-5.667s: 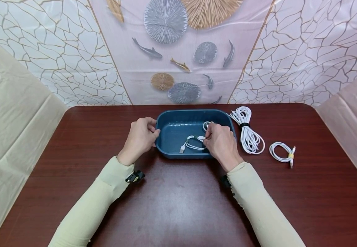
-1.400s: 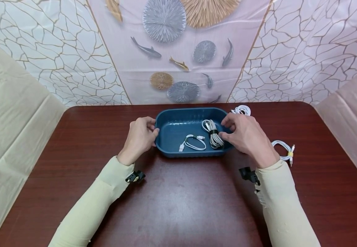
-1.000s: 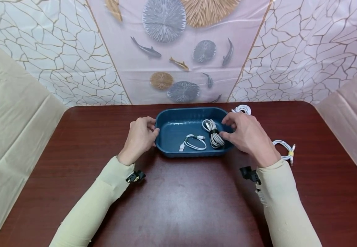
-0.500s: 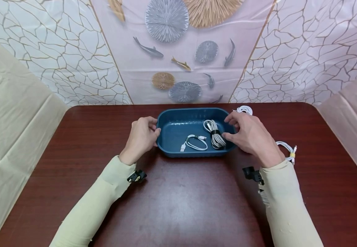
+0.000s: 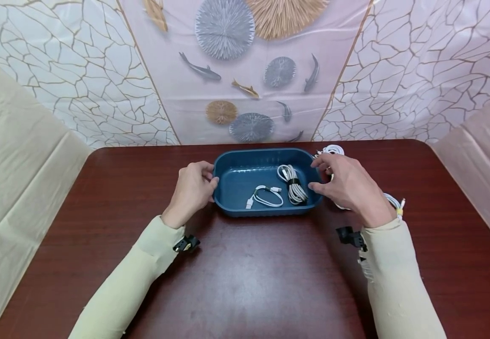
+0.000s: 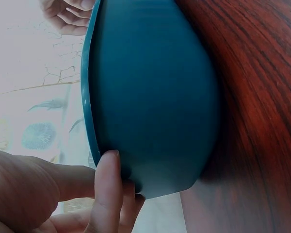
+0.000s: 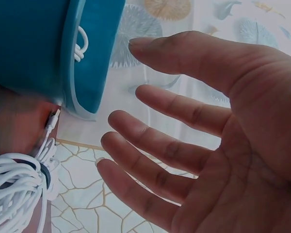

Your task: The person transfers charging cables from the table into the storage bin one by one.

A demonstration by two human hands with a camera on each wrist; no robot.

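A dark blue plastic bin [image 5: 266,213] stands near the back of the table. My left hand [image 5: 191,193] pinches its left rim between thumb and fingers, as the left wrist view also shows. Inside, at the right, lies a bundled greyish-white cable [image 5: 297,192] with a black strap. Left of it is a short white USB cable [image 5: 269,204], loosely coiled. My right hand [image 5: 346,181] hovers by the bin's right end, nothing in it; the right wrist view shows its fingers [image 7: 150,136] spread and relaxed. Partly hidden behind that hand is a thick white cable bundle [image 7: 14,189].
Farther right on the brown table [image 5: 245,282], a white cable with a yellow tie [image 5: 399,212] lies coiled, partly covered by my right wrist. A patterned backdrop [image 5: 253,70] rises behind the table's back edge.
My right hand was inside the bin over the greyish-white cable bundle; it has let go and drawn back right, past the bin's right rim. My left hand has stayed on the left rim.
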